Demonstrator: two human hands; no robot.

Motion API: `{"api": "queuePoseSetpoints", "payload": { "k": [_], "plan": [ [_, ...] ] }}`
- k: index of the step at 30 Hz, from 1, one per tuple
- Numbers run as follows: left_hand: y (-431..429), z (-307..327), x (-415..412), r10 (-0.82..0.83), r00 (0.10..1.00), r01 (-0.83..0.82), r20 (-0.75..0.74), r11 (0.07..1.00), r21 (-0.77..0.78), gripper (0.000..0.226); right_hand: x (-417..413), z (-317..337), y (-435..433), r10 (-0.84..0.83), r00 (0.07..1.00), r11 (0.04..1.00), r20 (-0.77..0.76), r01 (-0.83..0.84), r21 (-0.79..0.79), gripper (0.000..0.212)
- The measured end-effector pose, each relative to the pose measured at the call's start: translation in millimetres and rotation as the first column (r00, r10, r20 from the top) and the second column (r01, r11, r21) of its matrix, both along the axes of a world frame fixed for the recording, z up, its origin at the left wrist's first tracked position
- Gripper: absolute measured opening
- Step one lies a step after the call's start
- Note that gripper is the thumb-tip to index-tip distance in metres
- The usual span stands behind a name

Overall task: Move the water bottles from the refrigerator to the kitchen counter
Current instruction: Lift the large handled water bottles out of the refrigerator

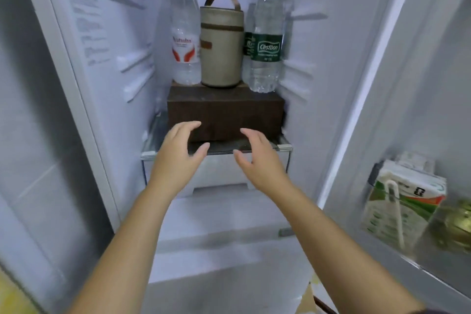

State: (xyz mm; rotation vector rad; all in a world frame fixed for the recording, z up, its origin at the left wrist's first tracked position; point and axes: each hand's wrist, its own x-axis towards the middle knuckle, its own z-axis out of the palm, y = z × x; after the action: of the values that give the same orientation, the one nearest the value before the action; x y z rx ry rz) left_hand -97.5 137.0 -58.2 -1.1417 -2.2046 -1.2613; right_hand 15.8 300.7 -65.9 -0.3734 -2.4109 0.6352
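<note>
Inside the open refrigerator, a clear water bottle with a red-and-white label (185, 33) stands at the left on a dark brown box (224, 112). A clear water bottle with a green label (267, 43) stands at the right of the box, with another green-label bottle (248, 43) partly hidden behind it. My left hand (178, 153) and my right hand (260, 158) reach forward side by side, below the bottles and in front of the box. Both have relaxed, slightly curved fingers and hold nothing.
A beige cylindrical bag with a brown handle (221, 43) stands between the bottles. The box sits on a glass shelf (277, 146) above a white drawer (219, 171). The open door at right carries a carton (402, 201) in its rack.
</note>
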Motion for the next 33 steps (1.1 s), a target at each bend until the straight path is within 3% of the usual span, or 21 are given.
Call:
{"api": "queuePoseSetpoints", "payload": {
  "k": [5,9,15,18,22,27,33],
  "plan": [
    [42.6,36.9,-65.7,0.022,0.999,-0.023,-0.045,1.000,-0.012,0.039,-65.4,37.5,41.9,-0.196,0.960,0.974,0.202,0.166,0.154,0.068],
    [65.8,63.8,-110.9,0.221,0.975,-0.222,-0.033,0.975,-0.010,0.030,-97.1,64.8,66.5,-0.248,0.923,0.950,0.296,0.171,0.260,0.069],
    [86.5,87.1,-163.2,0.392,0.916,-0.377,0.092,0.915,-0.140,0.024,-124.4,81.1,88.6,-0.201,0.855,0.935,0.477,0.023,0.353,0.072],
    [91.4,95.9,-189.6,0.443,0.875,-0.399,0.195,0.888,-0.228,0.029,-127.7,71.4,95.9,-0.203,0.851,0.910,0.485,-0.019,0.415,0.075],
    [108.3,102.1,-216.7,0.366,0.863,-0.325,0.349,0.930,-0.173,0.052,-131.8,69.3,102.6,-0.185,0.849,0.911,0.495,-0.041,0.410,0.077],
    [135.0,110.3,-246.9,0.231,0.876,-0.204,0.422,0.973,-0.109,0.094,-133.4,66.7,103.8,-0.182,0.851,0.910,0.492,-0.045,0.413,0.079],
    [159.1,110.3,-272.5,0.127,0.837,-0.195,0.533,0.978,0.074,0.093,-134.8,64.1,106.9,-0.177,0.865,0.909,0.469,-0.039,0.415,0.082]
  ]
}}
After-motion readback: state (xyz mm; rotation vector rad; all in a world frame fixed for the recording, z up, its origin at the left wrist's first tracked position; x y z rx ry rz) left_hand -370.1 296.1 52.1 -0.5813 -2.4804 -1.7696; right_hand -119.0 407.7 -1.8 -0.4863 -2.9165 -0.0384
